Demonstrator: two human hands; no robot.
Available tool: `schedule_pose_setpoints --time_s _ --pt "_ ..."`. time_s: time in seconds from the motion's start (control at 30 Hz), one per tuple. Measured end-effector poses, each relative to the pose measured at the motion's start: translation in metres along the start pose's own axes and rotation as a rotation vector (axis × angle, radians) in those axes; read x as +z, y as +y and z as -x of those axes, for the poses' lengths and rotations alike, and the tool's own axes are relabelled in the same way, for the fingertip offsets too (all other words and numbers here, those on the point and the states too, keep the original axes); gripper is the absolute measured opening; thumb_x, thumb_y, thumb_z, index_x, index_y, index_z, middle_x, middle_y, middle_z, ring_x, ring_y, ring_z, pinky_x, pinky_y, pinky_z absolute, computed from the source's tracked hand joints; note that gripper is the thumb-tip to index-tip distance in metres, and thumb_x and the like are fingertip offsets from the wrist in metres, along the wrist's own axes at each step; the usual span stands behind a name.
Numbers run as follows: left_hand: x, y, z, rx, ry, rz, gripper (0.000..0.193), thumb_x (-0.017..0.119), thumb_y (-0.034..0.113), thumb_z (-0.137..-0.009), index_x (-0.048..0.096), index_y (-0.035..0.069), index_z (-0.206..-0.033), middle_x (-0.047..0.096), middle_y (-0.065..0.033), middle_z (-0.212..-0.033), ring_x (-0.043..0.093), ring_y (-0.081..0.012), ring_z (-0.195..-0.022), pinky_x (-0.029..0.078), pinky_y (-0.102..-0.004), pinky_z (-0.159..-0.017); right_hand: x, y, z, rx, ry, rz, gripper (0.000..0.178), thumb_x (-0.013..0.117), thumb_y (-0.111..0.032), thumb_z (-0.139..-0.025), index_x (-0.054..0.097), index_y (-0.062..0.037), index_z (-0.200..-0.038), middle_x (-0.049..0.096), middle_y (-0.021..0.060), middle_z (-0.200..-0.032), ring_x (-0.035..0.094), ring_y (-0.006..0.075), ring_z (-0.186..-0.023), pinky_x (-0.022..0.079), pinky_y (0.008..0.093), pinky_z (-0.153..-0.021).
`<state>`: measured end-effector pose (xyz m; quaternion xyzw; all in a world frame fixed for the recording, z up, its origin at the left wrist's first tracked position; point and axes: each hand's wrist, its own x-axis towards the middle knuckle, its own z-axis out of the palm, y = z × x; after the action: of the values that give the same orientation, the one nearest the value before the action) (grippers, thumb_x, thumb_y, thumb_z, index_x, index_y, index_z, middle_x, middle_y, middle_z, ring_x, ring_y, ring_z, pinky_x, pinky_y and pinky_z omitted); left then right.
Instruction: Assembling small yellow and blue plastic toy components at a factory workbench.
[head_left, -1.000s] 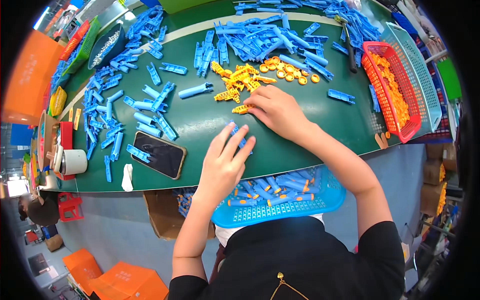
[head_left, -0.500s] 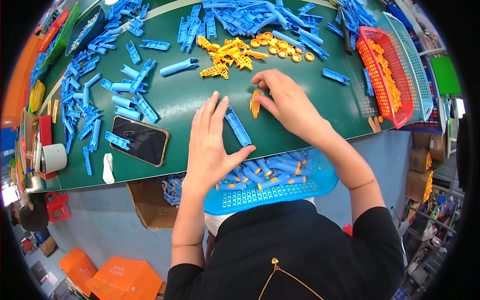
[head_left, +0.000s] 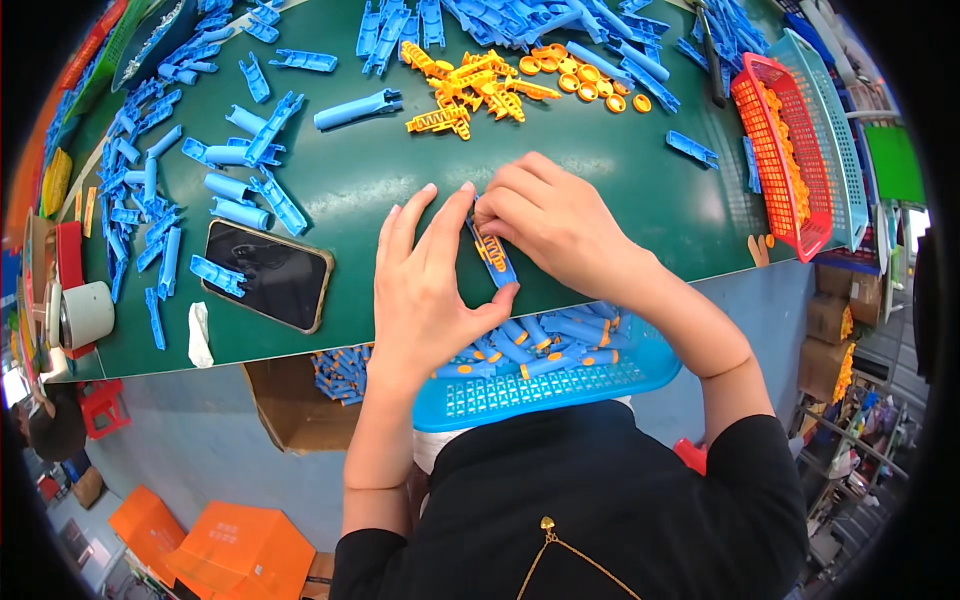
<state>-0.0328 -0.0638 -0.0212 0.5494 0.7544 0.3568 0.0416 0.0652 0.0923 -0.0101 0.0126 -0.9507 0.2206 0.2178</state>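
My left hand [head_left: 422, 270] steadies a blue plastic half-shell [head_left: 508, 274] on the green table, its thumb at the near end and its fingertips by the far end. Inside that shell lies a yellow zigzag plastic piece [head_left: 492, 252]. The fingers of my right hand [head_left: 555, 215] are pinched at the piece's far end, partly hiding it and the shell. Beyond my hands is a pile of similar yellow zigzag pieces [head_left: 478, 85], with small round yellow caps [head_left: 588, 86] to its right.
Blue half-shells [head_left: 240, 155] lie scattered at left and piled at the back. A phone [head_left: 268, 272] bears one shell. A red basket [head_left: 752, 120] of yellow parts stands at right. Below the table edge, a blue basket [head_left: 545, 392] holds blue tubes with orange ends.
My right hand has brought the yellow zigzag piece leftward from the table into the blue half-shell. My left fingers have drawn in closer around the shell.
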Motion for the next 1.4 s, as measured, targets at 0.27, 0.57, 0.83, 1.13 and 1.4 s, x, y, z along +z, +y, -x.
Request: schedule_pose_setpoints --time_s 0.27,0.57,0.83,1.13,1.4 --pt "-0.004 0.003 -0.001 0.017 -0.021 0.002 0.09 0.084 0.021 -0.055 0.046 0.004 -0.135 0.051 -0.0177 -0.128 0.044 -0.0352 -0.124 0.036 -0.0445 -0.103 0.003 0.005 0.003 0.003 -0.066 0.001 0.018 0.07 -0.008 -0.076 0.059 -0.0057 -0.09 0.057 0.0069 -0.09 0.055 0.0274 -0.086 0.049 0.037 -0.072" --pt "-0.002 0.014 0.005 0.114 0.041 0.076 0.079 0.088 0.024 -0.055 0.053 0.009 -0.125 0.051 -0.0137 -0.114 0.049 -0.0342 -0.113 0.04 -0.0483 -0.095 -0.02 -0.026 0.03 0.404 -0.207 -0.625 0.018 0.063 -0.019 -0.088 0.064 -0.0024 -0.095 0.063 0.0111 -0.089 0.059 0.0276 -0.084 0.047 0.0369 -0.073" --pt "-0.012 0.013 -0.022 -0.356 -0.825 0.98 0.032 0.067 0.018 -0.088 0.053 0.0 -0.109 0.065 -0.0111 -0.08 0.06 -0.0169 -0.072 0.048 -0.0316 -0.07 -0.07 -0.016 0.053 0.106 -0.366 -0.258 0.021 0.055 -0.023 -0.093 0.064 -0.0044 -0.094 0.062 0.011 -0.088 0.058 0.0287 -0.085 0.048 0.0385 -0.077" --pt "0.031 0.038 -0.032 -0.493 -0.657 1.69 0.032 0.055 0.019 -0.088 0.049 0.001 -0.113 0.063 -0.0181 -0.086 0.059 -0.0188 -0.071 0.048 -0.03 -0.063 -0.081 0.065 0.112 0.77 0.294 0.161 0.026 0.064 -0.011 -0.085 0.067 -0.0101 -0.111 0.058 0.0089 -0.102 0.053 0.0258 -0.098 0.045 0.037 -0.085" --pt "0.039 0.035 -0.038 -0.623 -0.259 1.732 0.047 0.042 0.012 -0.091 0.037 0.002 -0.136 0.049 -0.0045 -0.096 0.046 -0.0147 -0.073 0.041 -0.0285 -0.061 -0.056 0.031 0.111 0.591 0.188 0.525 0.037 0.064 -0.007 -0.085 0.064 -0.0139 -0.121 0.053 0.0082 -0.104 0.051 0.0258 -0.096 0.045 0.0338 -0.082"
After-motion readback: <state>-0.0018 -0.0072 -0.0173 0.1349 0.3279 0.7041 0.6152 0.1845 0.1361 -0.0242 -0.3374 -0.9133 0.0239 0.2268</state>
